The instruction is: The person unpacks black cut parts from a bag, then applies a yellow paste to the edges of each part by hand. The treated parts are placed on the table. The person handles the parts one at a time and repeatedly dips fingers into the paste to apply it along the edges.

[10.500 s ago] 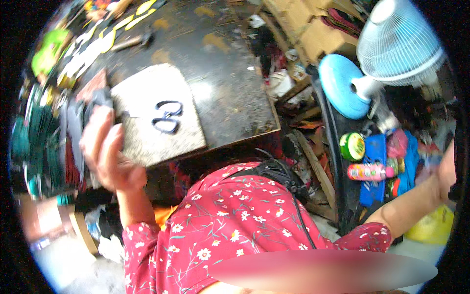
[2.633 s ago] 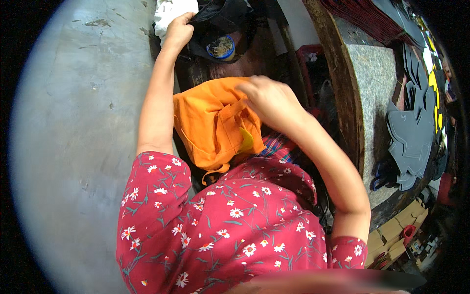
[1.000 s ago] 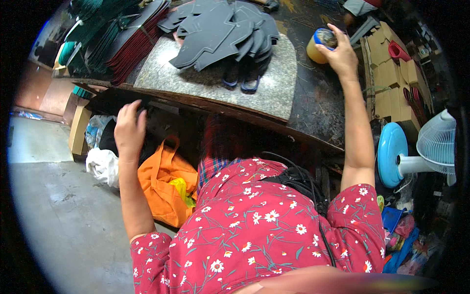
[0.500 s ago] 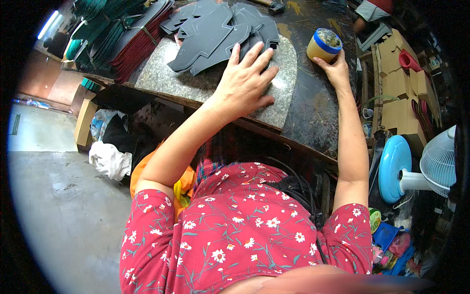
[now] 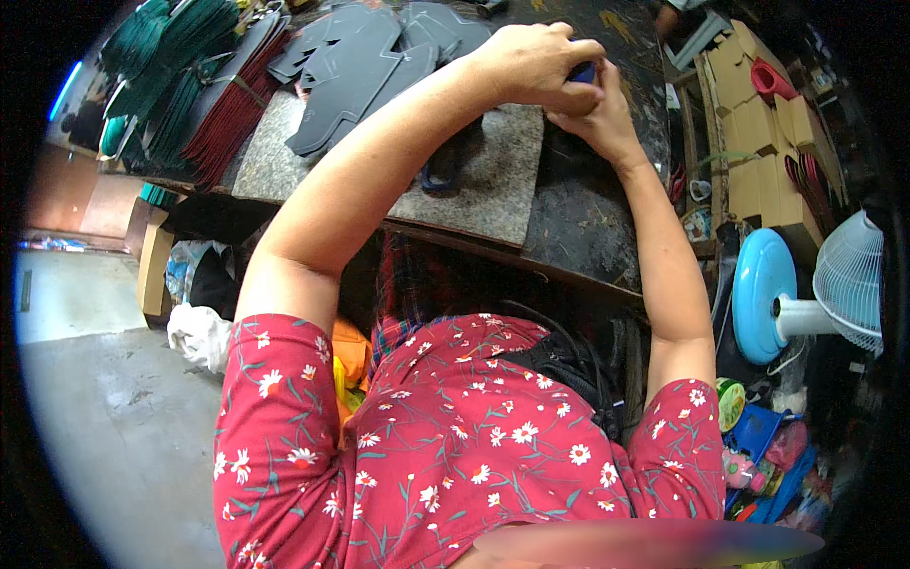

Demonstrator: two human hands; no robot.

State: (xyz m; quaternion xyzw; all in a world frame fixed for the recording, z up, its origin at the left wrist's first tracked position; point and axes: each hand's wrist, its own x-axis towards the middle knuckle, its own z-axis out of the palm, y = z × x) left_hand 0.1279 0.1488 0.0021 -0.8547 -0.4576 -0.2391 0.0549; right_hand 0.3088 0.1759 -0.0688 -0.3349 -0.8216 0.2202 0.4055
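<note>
Above the dark worktop, both hands are closed around a jar (image 5: 581,73), of which only a bit of the blue rim shows between the fingers. My left hand (image 5: 538,64) reaches across and grips its top, fingers bent over the rim. My right hand (image 5: 611,123) holds the jar from the right. Dark grey cut sheets (image 5: 365,90) with pale outlines lie overlapping on a speckled grey board (image 5: 507,190), partly behind my left forearm. Below that forearm a dark blue loop-shaped thing (image 5: 439,180) rests on the board; its kind is unclear.
Tied stacks of green pieces (image 5: 147,57) and dark red pieces (image 5: 227,119) stand at the back left. On the right are cardboard boxes (image 5: 758,190), a red roll (image 5: 773,81) and a blue and white fan (image 5: 763,294). The worktop's front edge (image 5: 578,275) runs before me.
My left hand has left the grey sheets and moved right onto the jar's top. My right hand has shifted slightly left with the jar. The view has shifted a little.
</note>
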